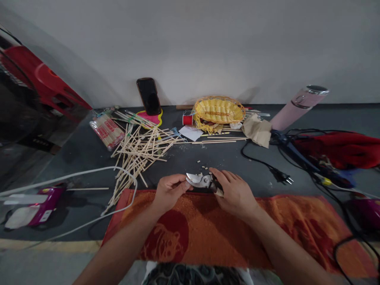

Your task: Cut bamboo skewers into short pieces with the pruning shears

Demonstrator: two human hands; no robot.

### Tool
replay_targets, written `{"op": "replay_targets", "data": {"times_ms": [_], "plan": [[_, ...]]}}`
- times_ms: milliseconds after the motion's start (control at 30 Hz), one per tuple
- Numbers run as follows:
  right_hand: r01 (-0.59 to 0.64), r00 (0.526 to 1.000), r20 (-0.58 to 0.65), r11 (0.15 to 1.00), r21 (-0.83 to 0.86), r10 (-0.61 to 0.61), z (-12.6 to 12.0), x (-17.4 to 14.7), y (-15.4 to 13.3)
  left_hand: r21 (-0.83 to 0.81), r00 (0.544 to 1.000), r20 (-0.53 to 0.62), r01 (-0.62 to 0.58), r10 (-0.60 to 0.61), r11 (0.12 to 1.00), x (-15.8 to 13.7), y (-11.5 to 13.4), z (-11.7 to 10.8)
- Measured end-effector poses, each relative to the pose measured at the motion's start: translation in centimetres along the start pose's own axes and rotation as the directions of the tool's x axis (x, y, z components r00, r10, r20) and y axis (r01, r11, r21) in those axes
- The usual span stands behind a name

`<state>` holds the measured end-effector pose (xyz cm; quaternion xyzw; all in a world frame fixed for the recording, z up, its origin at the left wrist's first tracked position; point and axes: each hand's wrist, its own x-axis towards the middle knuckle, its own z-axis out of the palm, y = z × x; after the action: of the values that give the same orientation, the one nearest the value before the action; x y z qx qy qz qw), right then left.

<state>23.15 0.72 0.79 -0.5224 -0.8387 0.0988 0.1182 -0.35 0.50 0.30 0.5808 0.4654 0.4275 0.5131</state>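
My right hand [234,190] is wrapped round the handles of the pruning shears [202,181], whose metal blades point left. The fingers of my left hand [172,190] are pinched together by the blade tips; whatever lies between them is too small to make out. Small cut bits of stick [198,161] lie on the dark table just beyond the blades. Both forearms pass over an orange towel [208,221] along the near edge. To the left spreads a loose pile of thin wooden sticks [139,152].
Behind the pile are a packet of sticks [107,130] and a propped phone [149,96]. A yellow basket [219,111] and red thread spool [187,120] stand near the wall. Right are a pink flask [297,107], black plug [280,175] and cables. A white cable [89,172] loops at left.
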Motion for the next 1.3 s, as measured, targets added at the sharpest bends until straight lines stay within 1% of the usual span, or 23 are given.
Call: {"op": "replay_targets", "data": {"times_ms": [200, 300, 433, 567, 700, 767, 967, 1167, 1300], "plan": [[0.001, 1.0, 0.026, 1.0, 0.017, -0.001, 0.02, -0.09, 0.05, -0.037, 0.999, 0.051, 0.022, -0.021, 0.999, 0.08, -0.15, -0.33], [0.001, 0.999, 0.032, 1.0, 0.017, -0.002, 0.01, -0.18, 0.02, -0.065, 0.998, 0.054, 0.039, -0.036, 0.997, 0.03, -0.25, -0.37], [-0.005, 0.998, 0.056, 1.0, 0.01, 0.005, -0.11, -0.36, -0.07, -0.068, 0.998, 0.038, 0.055, -0.052, 0.996, -0.16, -0.06, -0.22], [-0.018, 0.997, 0.073, 1.0, 0.009, 0.017, -0.2, -0.47, -0.18, -0.057, 0.999, 0.015, 0.045, -0.044, 0.997, -0.24, 0.33, 0.08], [-0.027, 0.999, 0.03, 0.999, 0.019, 0.026, -0.14, -0.26, -0.19, -0.035, 0.998, -0.054, 0.011, -0.013, 0.999, -0.06, 0.26, 0.2], [-0.022, 1.0, 0.005, 1.0, -0.001, 0.022, -0.16, -0.09, -0.12, -0.01, 0.998, -0.059, 0.001, -0.002, 1.0, 0.02, 0.12, 0.13], [-0.002, 1.0, -0.013, 0.999, -0.038, 0.002, -0.52, 0.13, 0.03, 0.06, 1.0, 0.021, -0.022, 0.021, 0.998, 0.09, 0.08, -0.23], [0.01, 1.0, -0.005, 1.0, -0.017, -0.01, -0.37, 0.11, 0.14, 0.068, 0.996, 0.085, -0.046, 0.04, 0.997, 0.2, 0.29, -0.57], [0.021, 1.0, 0.005, 1.0, 0.017, -0.021, -0.1, -0.01, 0.24, 0.045, 0.994, 0.104, -0.034, 0.029, 0.998, 0.27, 0.37, -0.64]]}}
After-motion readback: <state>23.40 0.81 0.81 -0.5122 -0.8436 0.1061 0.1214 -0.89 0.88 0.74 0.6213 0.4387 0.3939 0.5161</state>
